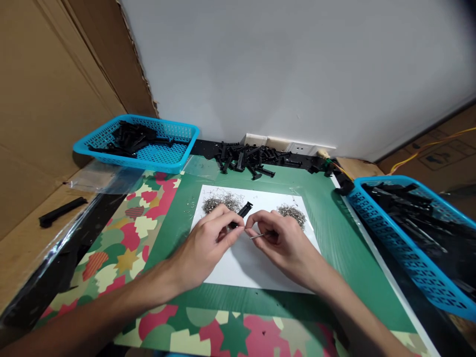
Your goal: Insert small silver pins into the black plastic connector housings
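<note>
My left hand (203, 243) is closed on a slim black plastic part (245, 208), whose far end sticks up past the fingers. Close beside it, my right hand (292, 248) grips a thin metal rod (256, 236) in its curled fingers. The two hands' fingertips meet near the part's lower end; any tiny piece between them is too small to make out. Beneath the hands lies a sheet of white paper (238, 270). On it are two heaps of small wire pieces, a left heap (211, 204) beyond my left hand and a right heap (292, 215) beyond my right.
Black plastic parts (241, 159) lie piled along the wall. A blue basket (163, 164) at back left and another blue basket (420, 277) at right hold more. One loose black part (63, 211) rests on cardboard at left. Yellow wires (403, 162) run at right.
</note>
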{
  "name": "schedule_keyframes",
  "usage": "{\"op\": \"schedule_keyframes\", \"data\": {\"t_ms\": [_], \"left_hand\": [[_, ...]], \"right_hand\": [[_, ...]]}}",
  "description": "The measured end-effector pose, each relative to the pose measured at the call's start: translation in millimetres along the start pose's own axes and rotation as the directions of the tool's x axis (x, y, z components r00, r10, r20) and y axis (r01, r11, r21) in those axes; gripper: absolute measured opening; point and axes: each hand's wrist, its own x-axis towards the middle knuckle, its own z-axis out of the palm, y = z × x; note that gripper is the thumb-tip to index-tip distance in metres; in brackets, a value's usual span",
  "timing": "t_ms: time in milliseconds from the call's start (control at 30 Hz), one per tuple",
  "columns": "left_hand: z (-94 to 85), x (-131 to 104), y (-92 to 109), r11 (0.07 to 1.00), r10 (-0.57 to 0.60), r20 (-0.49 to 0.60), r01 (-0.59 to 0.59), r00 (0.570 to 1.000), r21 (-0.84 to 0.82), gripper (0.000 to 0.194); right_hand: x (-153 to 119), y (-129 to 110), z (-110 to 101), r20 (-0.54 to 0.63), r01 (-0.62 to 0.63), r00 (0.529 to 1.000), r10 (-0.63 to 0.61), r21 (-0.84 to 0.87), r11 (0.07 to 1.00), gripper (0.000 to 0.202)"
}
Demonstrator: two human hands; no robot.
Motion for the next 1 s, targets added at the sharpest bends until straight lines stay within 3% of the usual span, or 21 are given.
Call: {"op": "schedule_keyframes", "data": {"t_ms": [300,400,600,667,767,900,1000], "left_hand": [[-0.8,0.4,-1.2,0.998,0.006,-0.105,-0.012,0.994,-0.055,0.017],[0.3,1.7,-1.7,0.998,-0.004,-0.092,-0.002,0.996,-0.067,0.017],[1.0,2.9,-3.2,0.994,-0.014,-0.079,0.006,0.997,-0.106,0.020],[0.4,2.4,-3.6,0.992,0.015,-0.108,-0.029,0.994,-0.127,0.022],[2.0,1.2,-5.3,0.976,0.018,-0.124,-0.044,0.992,-0.214,0.022],[8.6,-0.5,-7.3,0.906,0.023,-0.171,-0.093,0.985,-0.413,0.033],[11.7,-1.5,-6.1,0.886,0.055,-0.201,-0.141,0.978,-0.442,0.038]], "right_hand": [[1.7,-8.4,3.1,-0.043,-0.065,0.996,0.073,0.163,0.984,0.016],[2.5,-7.0,6.4,-0.097,-0.046,0.993,0.070,0.231,0.972,0.015],[2.4,-4.1,8.9,-0.245,0.012,0.969,0.039,0.203,0.979,0.011],[0.4,-5.1,8.4,-0.355,0.076,0.934,-0.023,0.136,0.988,0.010],[-2.8,-6.6,8.5,-0.492,0.209,0.842,-0.219,-0.076,0.975,0.005],[-3.7,-5.3,11.4,-0.487,0.385,0.717,-0.499,-0.320,0.865,0.016],[-3.5,-3.3,13.8,-0.430,0.447,0.670,-0.605,-0.416,0.792,0.021]]}}
